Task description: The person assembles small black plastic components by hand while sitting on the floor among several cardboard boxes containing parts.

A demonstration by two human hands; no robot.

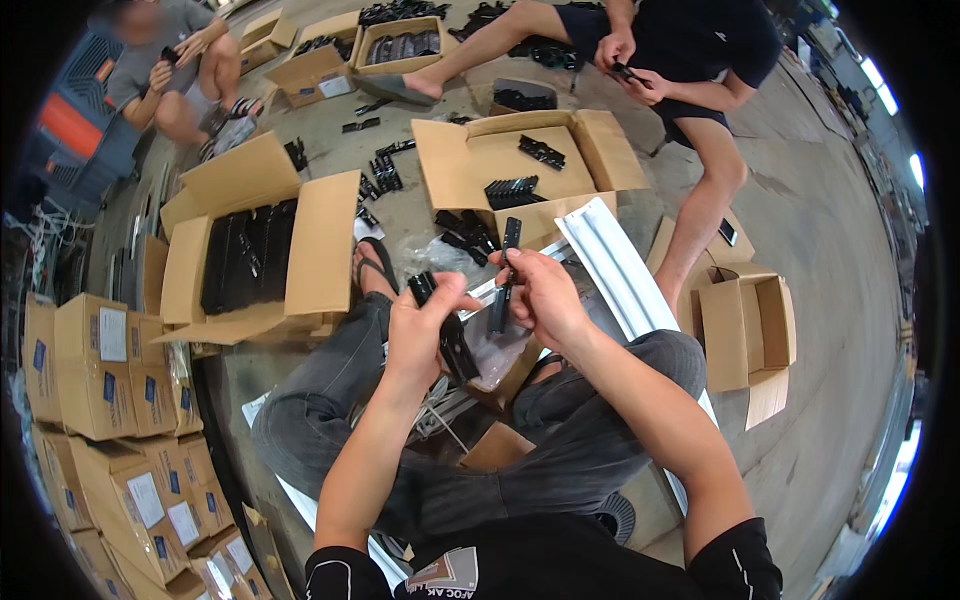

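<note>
My left hand (418, 328) is wrapped round a long glossy black part (457, 350), which slants down past its fingers toward my lap. In my right hand (548, 300), a slim black strip-shaped part (506, 275) stands nearly upright between thumb and fingers. The two parts are held apart, side by side above my knees. Beneath them, clear plastic wrapping (490, 362) lies in a small carton between my legs. Just beyond my hands, several similar black parts (466, 234) lie in a heap. My fingers partly cover both held parts, and their exact kind cannot be made out.
An open carton (325, 245) of black parts stands at left, another (445, 165) ahead. A long white metal profile (625, 265) slants past my right knee. Stacked cartons (100, 385) line the left. Two other people sit opposite, each handling something dark. An open carton (725, 335) is at right.
</note>
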